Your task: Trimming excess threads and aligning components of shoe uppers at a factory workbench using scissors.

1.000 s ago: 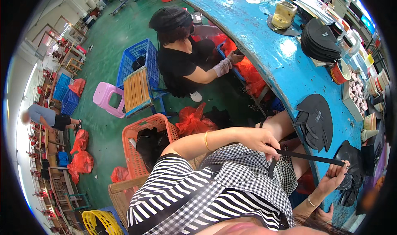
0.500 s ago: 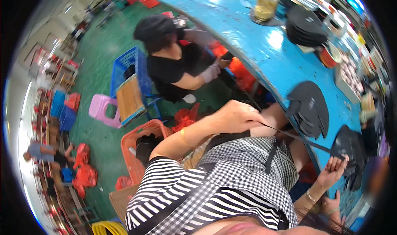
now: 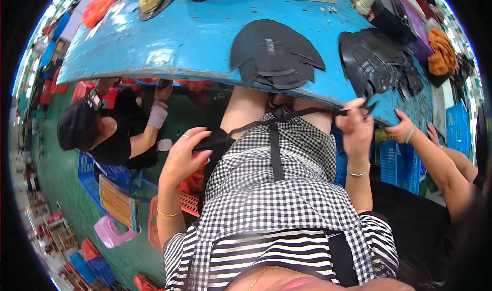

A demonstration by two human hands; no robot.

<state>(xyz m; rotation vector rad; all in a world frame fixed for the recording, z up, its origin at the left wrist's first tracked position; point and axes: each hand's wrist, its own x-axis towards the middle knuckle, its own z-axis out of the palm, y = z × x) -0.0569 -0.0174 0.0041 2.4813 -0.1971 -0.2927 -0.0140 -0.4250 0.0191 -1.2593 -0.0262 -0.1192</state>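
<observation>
A thin black strap (image 3: 287, 118) stretches across my lap, over the black-and-white checked apron (image 3: 266, 204). Its left end meets a wider black piece (image 3: 214, 139) between the thumb and fingers of my left hand (image 3: 183, 157). Closed on the other end, near the blue table's front edge, is my right hand (image 3: 356, 129); its fingers are slightly blurred, and a black tip sticks out beyond them. On the table (image 3: 189, 40) ahead lies a stack of black rounded cut pieces (image 3: 274, 50). More glossy black pieces (image 3: 374, 60) lie to its right.
A co-worker in a black cap (image 3: 77, 124) sits at the left, under the table edge. Another person's hands (image 3: 402, 127) touch the edge at the right, above blue baskets (image 3: 400, 163). A wooden-topped seat (image 3: 119, 201) and a pink stool (image 3: 114, 233) stand at lower left.
My view has swung right, so the table now spans the top. Both hands have come to either side of my lap, with the strap still between them.
</observation>
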